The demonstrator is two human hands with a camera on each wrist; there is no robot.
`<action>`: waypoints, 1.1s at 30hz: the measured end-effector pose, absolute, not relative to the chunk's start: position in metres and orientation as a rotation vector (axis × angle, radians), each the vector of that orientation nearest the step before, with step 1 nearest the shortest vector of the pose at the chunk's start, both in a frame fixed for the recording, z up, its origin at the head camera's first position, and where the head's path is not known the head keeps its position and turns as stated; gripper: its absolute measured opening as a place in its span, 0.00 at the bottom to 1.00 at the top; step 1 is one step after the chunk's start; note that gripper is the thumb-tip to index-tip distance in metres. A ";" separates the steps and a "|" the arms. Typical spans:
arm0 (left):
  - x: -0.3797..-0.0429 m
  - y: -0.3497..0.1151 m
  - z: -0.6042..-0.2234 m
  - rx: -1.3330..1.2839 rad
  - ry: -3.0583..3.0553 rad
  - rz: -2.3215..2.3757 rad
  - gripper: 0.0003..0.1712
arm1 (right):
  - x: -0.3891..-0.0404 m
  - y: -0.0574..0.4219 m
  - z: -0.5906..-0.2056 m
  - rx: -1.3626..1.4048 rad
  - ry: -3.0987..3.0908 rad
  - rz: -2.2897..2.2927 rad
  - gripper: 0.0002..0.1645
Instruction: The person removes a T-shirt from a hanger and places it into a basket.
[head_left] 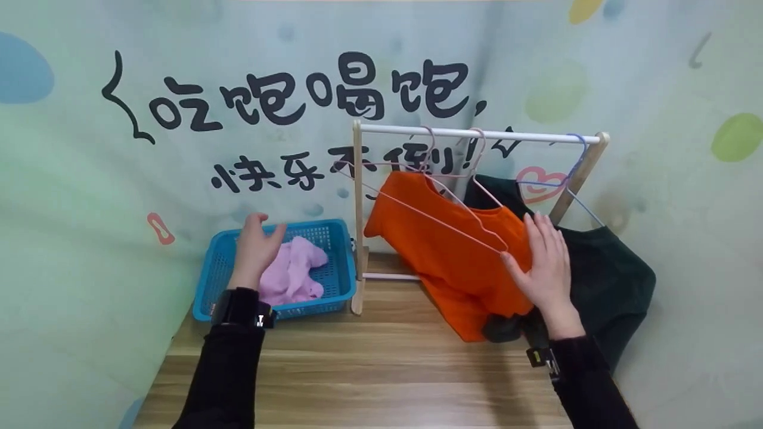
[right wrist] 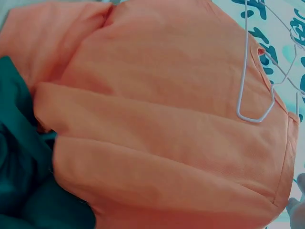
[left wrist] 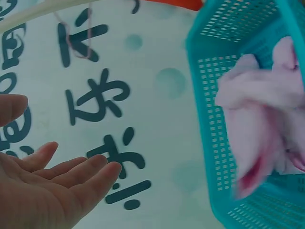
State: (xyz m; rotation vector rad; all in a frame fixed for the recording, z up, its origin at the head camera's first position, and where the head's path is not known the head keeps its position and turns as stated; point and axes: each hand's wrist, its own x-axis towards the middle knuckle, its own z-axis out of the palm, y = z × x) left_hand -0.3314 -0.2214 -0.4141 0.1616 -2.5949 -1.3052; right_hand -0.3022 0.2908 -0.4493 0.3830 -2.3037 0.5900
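In the head view my left hand point(head_left: 253, 253) is over the blue plastic basket point(head_left: 322, 223), its fingers loosely spread and nothing in them. A crumpled pink garment point(head_left: 292, 271) lies inside the basket. My right hand point(head_left: 545, 274) has straight fingers against the right side of the orange shirt point(head_left: 459, 256), its thumb beside the end of a pink wire hanger point(head_left: 432, 217). That hanger lies across the shirt's front, outside the cloth, as the right wrist view also shows. Another pink hanger point(head_left: 480, 143) reaches into the shirt's neck. Only fingertips point(right wrist: 299, 207) of the right hand appear there.
A small rack with a white rod point(head_left: 393, 129) and wooden posts point(head_left: 357, 208) stands on the wood-grain table point(head_left: 369, 369). A dark green shirt point(head_left: 614, 274) hangs at its right end on a blue hanger point(head_left: 578, 167). Behind is a printed curtain point(head_left: 286, 36).
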 end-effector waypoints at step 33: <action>-0.327 -0.179 -0.490 -0.214 -3.020 -0.783 0.51 | -0.370 0.255 -0.386 0.183 -2.697 0.818 0.17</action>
